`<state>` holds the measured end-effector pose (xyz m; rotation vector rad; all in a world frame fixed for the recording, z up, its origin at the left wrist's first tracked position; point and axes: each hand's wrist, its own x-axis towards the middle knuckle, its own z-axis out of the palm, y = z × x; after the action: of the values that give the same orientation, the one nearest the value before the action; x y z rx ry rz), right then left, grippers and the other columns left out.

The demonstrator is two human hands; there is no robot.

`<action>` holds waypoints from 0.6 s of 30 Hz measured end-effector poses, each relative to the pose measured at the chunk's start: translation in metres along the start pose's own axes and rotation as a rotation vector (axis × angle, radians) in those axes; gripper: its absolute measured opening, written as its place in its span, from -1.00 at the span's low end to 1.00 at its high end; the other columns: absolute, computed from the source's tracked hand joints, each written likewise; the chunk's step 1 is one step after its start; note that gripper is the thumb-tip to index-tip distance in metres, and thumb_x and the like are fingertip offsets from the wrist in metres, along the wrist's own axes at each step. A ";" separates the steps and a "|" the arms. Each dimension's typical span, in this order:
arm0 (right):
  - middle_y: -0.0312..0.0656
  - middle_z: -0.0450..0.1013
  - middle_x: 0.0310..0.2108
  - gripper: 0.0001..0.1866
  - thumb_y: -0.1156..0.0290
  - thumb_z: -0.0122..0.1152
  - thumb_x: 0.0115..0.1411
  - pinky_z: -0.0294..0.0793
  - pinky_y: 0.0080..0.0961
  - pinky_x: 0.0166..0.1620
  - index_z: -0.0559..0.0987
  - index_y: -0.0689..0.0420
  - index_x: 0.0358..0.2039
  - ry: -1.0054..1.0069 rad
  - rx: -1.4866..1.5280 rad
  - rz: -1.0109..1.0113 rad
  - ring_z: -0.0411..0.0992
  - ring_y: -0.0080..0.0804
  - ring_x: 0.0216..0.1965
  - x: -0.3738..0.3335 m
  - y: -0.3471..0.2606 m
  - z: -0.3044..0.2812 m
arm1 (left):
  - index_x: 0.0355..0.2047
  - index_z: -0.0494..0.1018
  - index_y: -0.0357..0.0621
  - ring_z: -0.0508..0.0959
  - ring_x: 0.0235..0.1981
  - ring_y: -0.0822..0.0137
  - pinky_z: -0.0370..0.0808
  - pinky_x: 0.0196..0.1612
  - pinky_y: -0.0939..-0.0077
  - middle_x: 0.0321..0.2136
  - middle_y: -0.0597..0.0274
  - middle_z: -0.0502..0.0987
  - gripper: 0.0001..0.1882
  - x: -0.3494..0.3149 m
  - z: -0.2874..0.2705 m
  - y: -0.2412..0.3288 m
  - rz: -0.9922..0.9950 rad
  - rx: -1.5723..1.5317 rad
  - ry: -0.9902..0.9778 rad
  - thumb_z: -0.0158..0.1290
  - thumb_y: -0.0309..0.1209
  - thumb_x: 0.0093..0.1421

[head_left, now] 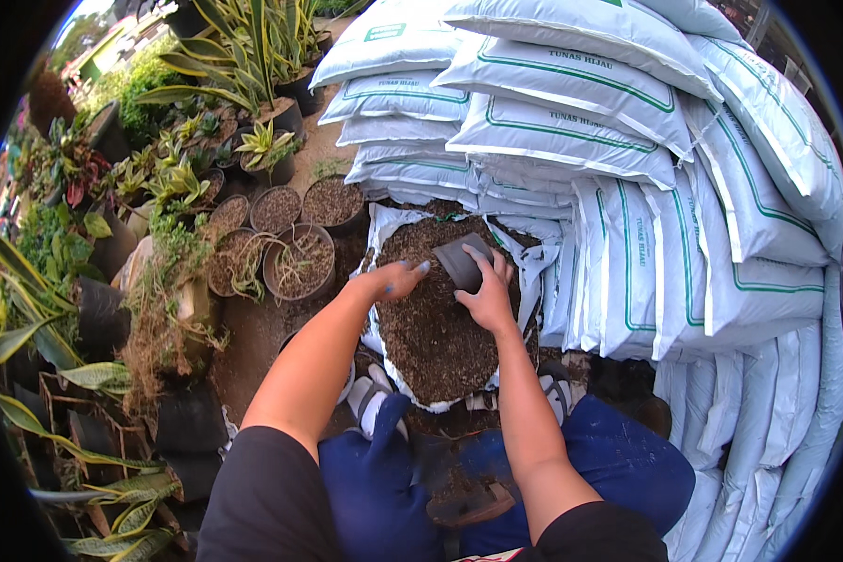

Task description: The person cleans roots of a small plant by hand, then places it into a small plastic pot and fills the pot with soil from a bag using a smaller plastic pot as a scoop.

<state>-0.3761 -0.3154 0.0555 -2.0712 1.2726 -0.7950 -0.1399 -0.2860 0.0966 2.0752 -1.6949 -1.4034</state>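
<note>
An opened white sack full of dark brown potting soil stands in front of me, its torn plastic rim folded outward. My right hand grips a small black plant pot, tilted over the soil with thumb and fingers on its side. Whether anything is inside the pot, I cannot tell. To the left of the pot, my left hand hovers above the soil with its fingers stretched toward the pot. It appears to hold nothing.
Stacked white sacks with green lines rise at the back and right. Soil-filled pots stand left of the opened sack, one with a drooping plant. Potted snake plants and other greenery fill the left side. My sandalled feet flank the sack's near edge.
</note>
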 end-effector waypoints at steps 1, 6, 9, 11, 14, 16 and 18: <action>0.06 0.13 0.37 -0.06 0.46 0.52 -0.16 0.15 0.01 0.43 0.43 -0.19 0.33 0.013 -0.019 -0.045 0.08 0.21 0.36 -0.006 -0.009 -0.008 | 0.41 0.26 -0.20 0.30 0.41 -0.12 0.24 0.42 0.08 0.36 -0.22 0.33 -0.25 -0.004 0.004 0.002 0.050 -0.010 0.044 -0.31 0.15 0.50; 0.00 0.10 0.42 -0.14 0.50 0.52 -0.12 0.15 -0.05 0.43 0.47 -0.11 0.28 0.089 -0.046 -0.148 0.08 0.11 0.39 -0.027 -0.060 -0.034 | 0.44 0.17 -0.21 0.31 0.36 -0.24 0.27 0.40 0.03 0.33 -0.31 0.32 -0.34 0.023 0.024 -0.057 0.093 0.024 0.316 -0.20 -0.02 0.51; 0.01 0.12 0.41 -0.16 0.45 0.58 -0.07 0.15 -0.06 0.43 0.45 -0.08 0.28 0.208 -0.118 -0.065 0.09 0.11 0.39 -0.040 -0.046 -0.053 | 0.45 0.11 -0.25 0.21 0.42 -0.21 0.19 0.45 0.03 0.38 -0.31 0.22 -0.30 0.025 0.038 -0.056 0.035 0.005 0.359 -0.12 -0.05 0.49; 0.06 0.15 0.37 -0.14 0.41 0.60 -0.06 0.13 -0.02 0.42 0.43 -0.06 0.29 0.287 -0.111 0.003 0.09 0.16 0.38 -0.045 -0.034 -0.052 | 0.49 0.06 -0.16 0.09 0.48 -0.21 0.10 0.49 0.04 0.45 -0.28 0.08 -0.26 0.032 0.048 -0.071 0.024 -0.012 0.479 -0.11 -0.01 0.46; 0.13 0.16 0.34 -0.10 0.39 0.62 -0.07 0.11 0.04 0.41 0.39 -0.04 0.31 0.332 -0.170 0.136 0.10 0.19 0.38 -0.054 0.006 -0.041 | 0.51 0.02 -0.10 -0.04 0.52 -0.21 -0.04 0.54 0.04 0.52 -0.23 -0.08 -0.20 0.043 0.066 -0.076 0.002 -0.112 0.593 -0.08 0.06 0.44; 0.21 0.13 0.30 -0.05 0.38 0.61 -0.04 0.11 0.11 0.37 0.32 -0.03 0.38 0.364 -0.216 0.234 0.12 0.27 0.32 -0.057 0.026 -0.026 | 0.51 0.02 -0.11 -0.04 0.52 -0.22 -0.05 0.54 0.03 0.52 -0.24 -0.07 -0.18 0.049 0.071 -0.077 -0.019 -0.203 0.680 -0.08 0.09 0.43; 0.22 0.11 0.28 -0.03 0.38 0.60 -0.01 0.12 0.13 0.36 0.29 -0.03 0.41 0.414 -0.215 0.360 0.13 0.29 0.29 -0.055 0.032 -0.002 | 0.50 0.04 -0.11 -0.01 0.51 -0.23 -0.05 0.53 0.03 0.51 -0.29 -0.07 -0.15 0.056 0.077 -0.081 0.000 -0.240 0.756 -0.03 0.11 0.40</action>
<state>-0.4159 -0.2776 0.0232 -1.8042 1.9656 -0.9816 -0.1393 -0.2680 -0.0275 2.0709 -1.1459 -0.6266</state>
